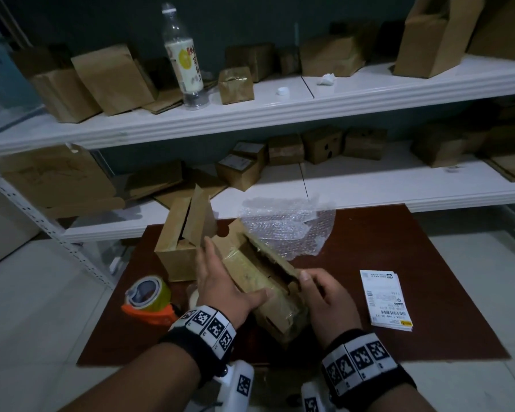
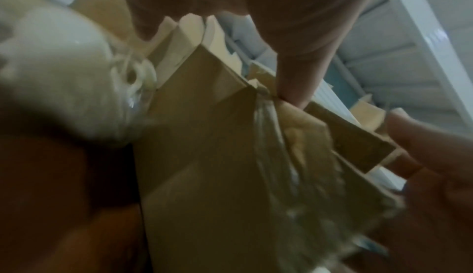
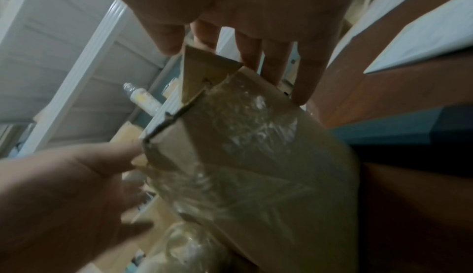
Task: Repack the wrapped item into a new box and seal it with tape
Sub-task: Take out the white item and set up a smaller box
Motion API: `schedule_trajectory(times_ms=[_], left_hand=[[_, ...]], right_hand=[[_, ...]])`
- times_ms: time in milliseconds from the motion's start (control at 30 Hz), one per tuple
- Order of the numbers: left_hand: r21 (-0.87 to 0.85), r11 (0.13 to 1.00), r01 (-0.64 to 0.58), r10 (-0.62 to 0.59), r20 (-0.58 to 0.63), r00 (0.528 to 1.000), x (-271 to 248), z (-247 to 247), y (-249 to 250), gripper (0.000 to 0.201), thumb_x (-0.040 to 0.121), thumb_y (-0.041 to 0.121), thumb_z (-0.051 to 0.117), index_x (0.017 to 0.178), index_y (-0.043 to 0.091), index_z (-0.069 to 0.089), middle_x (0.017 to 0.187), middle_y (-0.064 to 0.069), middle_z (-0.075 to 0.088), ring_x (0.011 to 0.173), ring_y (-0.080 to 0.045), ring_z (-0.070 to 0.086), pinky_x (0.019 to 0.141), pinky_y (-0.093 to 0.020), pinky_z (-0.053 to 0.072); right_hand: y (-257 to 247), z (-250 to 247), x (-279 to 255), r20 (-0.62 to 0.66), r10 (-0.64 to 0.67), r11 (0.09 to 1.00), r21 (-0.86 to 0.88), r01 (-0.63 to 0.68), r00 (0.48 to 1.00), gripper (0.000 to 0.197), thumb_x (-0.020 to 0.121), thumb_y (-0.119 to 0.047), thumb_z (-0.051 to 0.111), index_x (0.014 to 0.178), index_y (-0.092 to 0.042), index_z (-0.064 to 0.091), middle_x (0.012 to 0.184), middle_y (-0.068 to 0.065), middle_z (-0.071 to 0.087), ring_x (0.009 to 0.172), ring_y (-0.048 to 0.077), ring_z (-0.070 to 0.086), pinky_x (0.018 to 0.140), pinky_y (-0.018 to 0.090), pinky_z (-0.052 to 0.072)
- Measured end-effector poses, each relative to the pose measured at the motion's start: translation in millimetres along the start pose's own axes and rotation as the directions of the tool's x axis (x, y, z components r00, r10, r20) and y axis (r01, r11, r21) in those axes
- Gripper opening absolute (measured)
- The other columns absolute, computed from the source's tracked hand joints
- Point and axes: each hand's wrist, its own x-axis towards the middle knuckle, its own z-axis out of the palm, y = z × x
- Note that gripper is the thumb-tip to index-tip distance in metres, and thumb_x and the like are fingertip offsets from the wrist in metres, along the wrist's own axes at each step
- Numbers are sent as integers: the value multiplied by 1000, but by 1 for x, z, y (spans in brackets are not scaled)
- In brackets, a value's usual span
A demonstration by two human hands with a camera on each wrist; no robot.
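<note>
On the brown worktop (image 1: 384,263), head view: a taped cardboard box (image 1: 259,281) lies tilted between both hands, its flaps partly open. Left hand (image 1: 226,281) lies along the box's left side, fingers extended, thumb across the near face. Right hand (image 1: 324,295) curls over the right flap edge, gripping it. Second box (image 1: 179,245) stands just behind-left, flaps up. Bubble wrap (image 1: 283,230) sits behind the held box (whether it holds the item, cannot tell). Tape dispenser (image 1: 149,295), orange-handled, near left of the left wrist. Shipping labels (image 1: 384,298) lie to the right, apart. Shelves (image 1: 280,108) behind carry more cartons and a bottle (image 1: 183,58).

Left wrist view (blurred): left hand's fingers (image 2: 291,71) rest straight against the box's (image 2: 204,156) upper edge; wrinkled clear tape (image 2: 286,166) runs down its face.

Right wrist view: right hand's fingers (image 3: 302,75) hook over the box (image 3: 256,156) rim; left hand (image 3: 64,186) presses the opposite side.
</note>
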Motion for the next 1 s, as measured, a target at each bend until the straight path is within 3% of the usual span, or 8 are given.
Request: schedule_trajectory(times_ms=[67,167,300,467,567,700,833,1000], left_hand=[[29,998,-51,51,5,999,3,-3,2,162,43,49,98,151,41,-23,165,14,-9,153,-16,2,122,-52,19],[126,987,-98,100,-12,995,5,-8,4,156,42,56,95,153,41,-14,159,12,7,149,-19,13,119,-52,26],[341,907,-246,245,47,968,9,-11,-2,122,54,77,77,154,28,25,131,7,26,131,-16,27,113,-34,34],[441,814,-379,339,170,925,14,-11,-8,88,65,83,60,133,28,50,116,11,34,118,-14,36,105,-35,40],[469,768,-436,346,269,899,15,-10,-8,77,75,81,47,127,25,53,120,9,36,118,-14,39,104,-36,42],[574,636,-516,341,391,855,20,-19,2,94,68,93,33,130,25,52,123,7,37,115,-16,37,105,-35,39],[551,617,-562,281,513,811,34,-33,7,120,41,101,49,138,30,46,119,13,31,113,-11,32,106,-35,39],[601,521,-606,240,578,780,48,-34,9,133,50,82,73,155,36,5,126,7,29,116,-17,31,105,-40,39]], right_hand=[[5,2,1,36,-31,997,-73,33,999,21,95,-41,55,87,-28,69,89,-7,66,86,3,61,75,26,44],[7,3,1,89,-38,986,-157,52,995,4,89,-33,68,91,-32,71,97,-10,62,89,1,59,75,8,39],[9,4,1,106,-46,975,-211,68,993,16,86,-31,73,102,-33,71,104,-13,58,94,2,57,76,-1,34],[13,4,4,108,28,979,-201,-6,994,51,81,-34,76,127,-29,57,115,-9,64,106,10,61,90,23,46],[14,4,6,98,100,981,-174,-82,990,53,79,-35,78,126,-24,58,112,-5,68,103,13,64,91,30,49],[17,4,7,69,127,984,-136,-117,990,53,77,-35,80,124,-23,59,111,-5,69,102,13,65,92,31,50],[16,2,8,48,152,984,-99,-147,987,54,76,-32,83,123,-24,59,108,-7,67,102,13,64,93,30,48],[18,2,9,60,144,987,-73,-139,988,42,75,-30,83,109,-32,59,92,-20,64,91,5,63,85,25,47]])
